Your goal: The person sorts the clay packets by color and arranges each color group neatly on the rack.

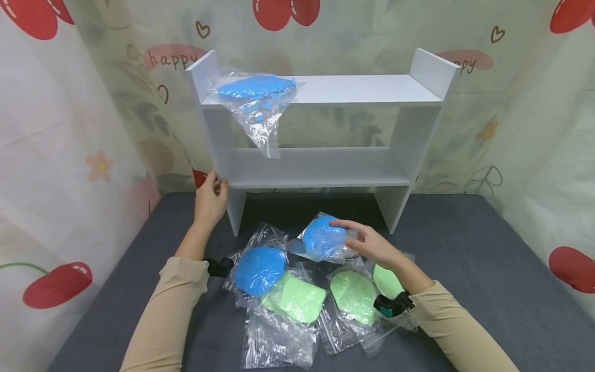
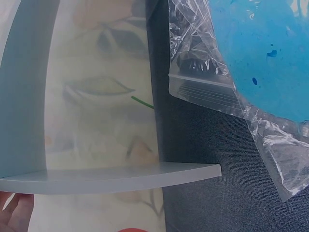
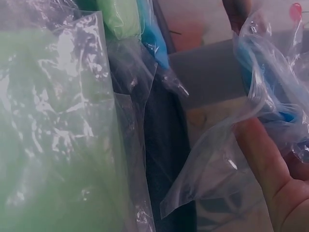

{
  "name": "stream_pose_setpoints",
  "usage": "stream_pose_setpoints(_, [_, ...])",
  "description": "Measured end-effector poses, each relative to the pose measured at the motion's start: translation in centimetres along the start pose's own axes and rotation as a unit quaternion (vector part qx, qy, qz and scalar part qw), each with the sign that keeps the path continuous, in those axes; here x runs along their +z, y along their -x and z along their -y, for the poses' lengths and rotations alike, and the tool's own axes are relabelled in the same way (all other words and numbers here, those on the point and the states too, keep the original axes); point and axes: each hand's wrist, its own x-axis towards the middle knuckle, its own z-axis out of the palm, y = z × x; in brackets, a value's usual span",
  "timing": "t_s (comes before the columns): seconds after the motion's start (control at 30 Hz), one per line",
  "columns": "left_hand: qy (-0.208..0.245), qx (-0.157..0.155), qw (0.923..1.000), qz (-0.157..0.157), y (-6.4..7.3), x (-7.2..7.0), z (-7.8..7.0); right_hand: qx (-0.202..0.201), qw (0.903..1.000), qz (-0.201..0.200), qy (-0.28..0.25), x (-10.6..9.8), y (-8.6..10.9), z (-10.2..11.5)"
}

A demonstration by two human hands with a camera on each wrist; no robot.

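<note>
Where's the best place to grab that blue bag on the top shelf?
I'd take the blue bag by its plump filled part, coming from the front and right. The shelf unit's end panel rises close on its left, while the front is open. Its clear tail hangs limp over the shelf edge, so it would likely give poorer control.

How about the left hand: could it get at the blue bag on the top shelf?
Probably yes. The left hand is at the left side of the white shelf, and the blue bag partly overhangs the top front edge, with nothing visible blocking it.
</note>
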Motion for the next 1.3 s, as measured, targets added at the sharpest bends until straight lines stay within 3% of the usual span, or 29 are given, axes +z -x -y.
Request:
stream_pose_setpoints(0.2, [-0.002,-0.002,1.0,-0.001,0.0,0.0,0.0,0.026,0.9996,-0.012,-0.005,0.2,-0.2,0.1])
stream_pose_setpoints(0.53, [-0.001,-0.002,1.0,-0.002,-0.1,0.0,0.1,-0.021,0.9992,-0.021,-0.028,0.2,0.0,1.1])
stream_pose_setpoints(0.77, [0.0,-0.002,1.0,0.001,-0.1,0.0,0.2,-0.026,0.9983,-0.032,-0.041,-0.1,0.3,2.2])
stream_pose_setpoints(1.3, [0.003,-0.004,1.0,0.006,-0.1,0.0,0.2,-0.065,0.9902,-0.123,-0.005,-1.3,0.8,5.3])
